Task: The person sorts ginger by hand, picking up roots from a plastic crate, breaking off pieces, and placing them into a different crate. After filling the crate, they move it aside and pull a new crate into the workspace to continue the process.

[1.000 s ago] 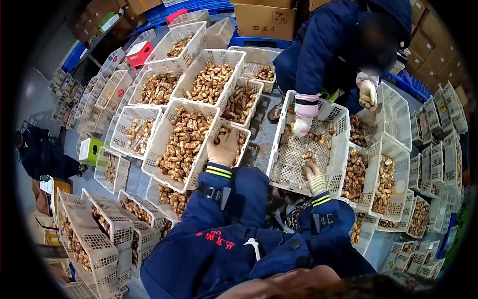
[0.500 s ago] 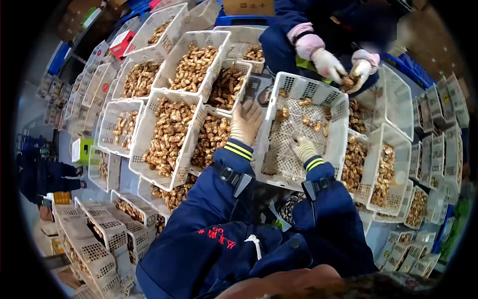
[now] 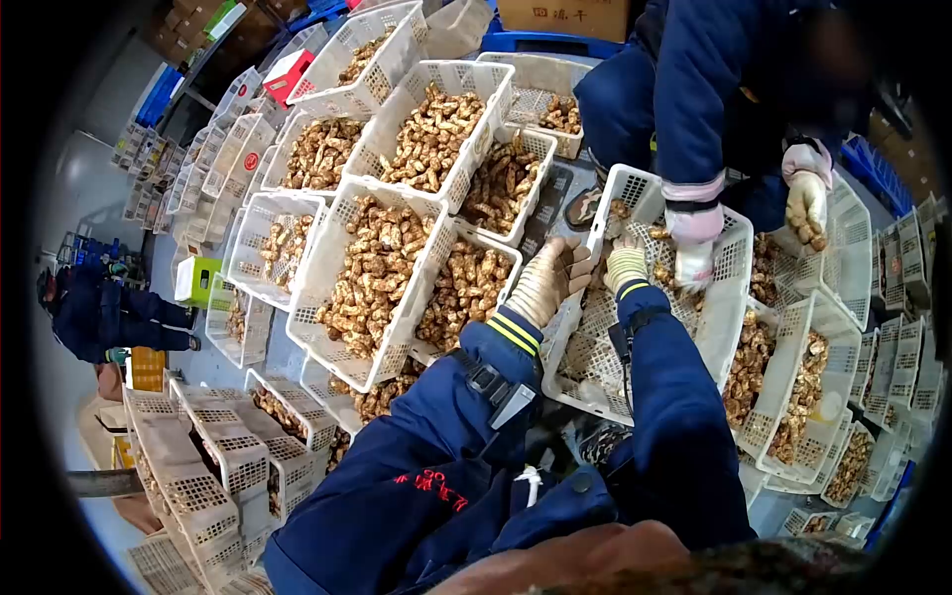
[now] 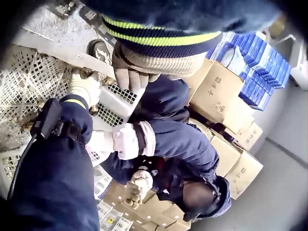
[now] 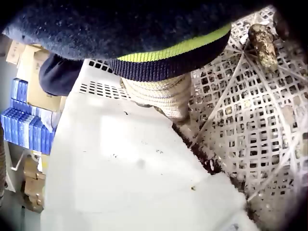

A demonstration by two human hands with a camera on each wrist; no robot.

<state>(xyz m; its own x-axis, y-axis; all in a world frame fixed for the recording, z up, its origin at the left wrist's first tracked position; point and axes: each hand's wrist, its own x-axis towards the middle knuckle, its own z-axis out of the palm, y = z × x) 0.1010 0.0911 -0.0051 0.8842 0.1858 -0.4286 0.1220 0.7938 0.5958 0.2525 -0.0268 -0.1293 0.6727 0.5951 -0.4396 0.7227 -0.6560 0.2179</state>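
My gloved left hand [image 3: 545, 281] is over the left rim of a white perforated crate [image 3: 593, 397]. In the left wrist view the left hand's fingers [image 4: 131, 79] hang loosely bent, with nothing visible in them. Inside the crate, near its far left corner, is my gloved right hand [image 3: 625, 266]. The left wrist view shows the right hand [image 4: 83, 89] with brown matter by its fingertips; whether it grips any is unclear. Its fingertips are hidden in the right wrist view, where a brown knobbly mushroom [image 5: 263, 47] lies on the crate's mesh floor [image 5: 245, 115].
Crates of mushrooms [image 3: 377, 278] stand left, more [image 3: 751, 362] right. Across the crate, a person [image 3: 694, 99] reaches one gloved hand [image 3: 694, 266] in, close to my right hand. Another person [image 3: 109, 312] is far left. Cardboard boxes [image 3: 565, 18] are at the back.
My left hand has moved from the left-hand crates to the middle crate's rim. My right hand has moved farther into that crate. The other person's hand left it and is back in it.
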